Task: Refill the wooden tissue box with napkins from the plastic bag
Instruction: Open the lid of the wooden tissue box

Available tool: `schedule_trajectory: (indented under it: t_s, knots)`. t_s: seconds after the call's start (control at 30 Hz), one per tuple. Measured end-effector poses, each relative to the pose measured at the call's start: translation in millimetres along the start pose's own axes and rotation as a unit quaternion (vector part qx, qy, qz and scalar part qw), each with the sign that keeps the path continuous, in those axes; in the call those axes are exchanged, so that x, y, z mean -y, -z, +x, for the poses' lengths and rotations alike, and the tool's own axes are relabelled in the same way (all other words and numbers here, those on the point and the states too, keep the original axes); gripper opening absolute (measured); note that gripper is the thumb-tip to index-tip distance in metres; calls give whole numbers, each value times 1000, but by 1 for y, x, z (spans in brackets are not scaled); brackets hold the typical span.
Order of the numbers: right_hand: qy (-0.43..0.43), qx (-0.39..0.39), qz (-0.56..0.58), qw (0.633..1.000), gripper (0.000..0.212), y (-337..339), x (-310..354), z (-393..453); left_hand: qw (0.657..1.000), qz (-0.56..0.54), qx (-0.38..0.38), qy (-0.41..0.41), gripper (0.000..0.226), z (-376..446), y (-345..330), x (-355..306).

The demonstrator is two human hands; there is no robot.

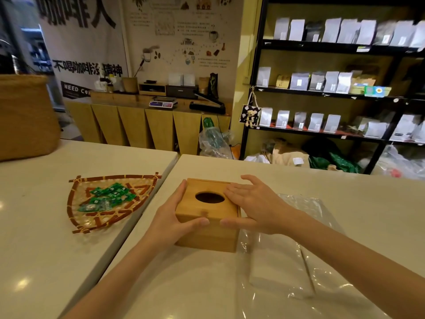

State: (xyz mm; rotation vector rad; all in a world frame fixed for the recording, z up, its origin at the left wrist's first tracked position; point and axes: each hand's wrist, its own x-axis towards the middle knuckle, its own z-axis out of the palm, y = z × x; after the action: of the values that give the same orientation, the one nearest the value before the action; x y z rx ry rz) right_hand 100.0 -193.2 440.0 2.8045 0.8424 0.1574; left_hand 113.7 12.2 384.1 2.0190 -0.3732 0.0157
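A square wooden tissue box (202, 236) with a dark oval hole in its lid stands on the pale counter. My left hand (171, 215) clasps its left side, thumb across the front top edge. My right hand (255, 203) lies flat on the lid's right part, thumb along the front edge. No napkin shows through the hole. To the right of the box lies a clear plastic bag (322, 226) with a white stack of napkins (278, 270) inside it, partly under my right forearm.
A woven bamboo tray (76, 196) with several green wrapped sweets sits on the adjoining counter at left, across a seam. A large woven basket (23, 116) stands at far left. Shelves of pouches fill the background right.
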Motion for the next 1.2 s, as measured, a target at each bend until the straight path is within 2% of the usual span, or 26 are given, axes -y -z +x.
schedule_trajectory:
  t_s: [0.07, 0.2, 0.27, 0.37, 0.43, 0.5, 0.57, 0.6, 0.67, 0.77, 0.87, 1.07, 1.1, 1.13, 1.2]
  knots:
    - [2, -10, -9, 1000, 98, -2, -2, 1, 1000, -13, 5, 0, 103, 0, -1, 2]
    - [10, -30, -1, 1000, 99, -4, -3, 1, 999, -38, 13, 9, 114, 1, 0, 4]
    - [-10, -56, 88, 994, 93, -3, -6, 4, 999, -51, 6, 7, 102, 0, -2, 2]
    - [-44, -87, 239, 966, 67, -3, -20, 16, 999, -51, -4, 2, 86, -2, -3, -2]
    - [-88, -105, 330, 934, 62, 1, -27, 25, 999, -43, -4, 6, 89, -2, -2, -5]
    - [-141, -140, 413, 889, 67, 4, -34, 35, 999, -38, -2, 17, 101, -2, -1, -7]
    - [-158, -178, 481, 844, 69, 3, -40, 46, 999, -33, 2, 21, 105, -2, -1, -7]
    - [-159, -193, 510, 823, 64, 3, -40, 51, 999, -31, 4, 20, 106, -2, -1, -7]
    - [-173, -217, 547, 790, 53, 3, -39, 60, 999, -27, 6, 18, 106, -2, -1, -7]
    - [-198, -236, 597, 741, 54, -2, -37, 72, 1000, -17, 3, 17, 105, -2, -1, -9]
    - [-211, -235, 625, 714, 49, -8, -34, 78, 1000, -16, -2, 13, 106, -2, -1, -9]
    - [-246, -211, 644, 693, 41, -10, -27, 62, 1000, 0, -10, -9, 107, -3, -1, -3]
    - [-264, -198, 630, 703, 43, -11, -27, 54, 999, 19, -22, -24, 106, -4, -1, -2]
    - [-286, -182, 591, 732, 45, -13, -28, 42, 996, 52, -47, -49, 104, -5, 0, -1]
    - [-341, -135, 457, 811, 51, -21, -30, 9, 973, 140, -115, -146, 96, -8, 3, -3]
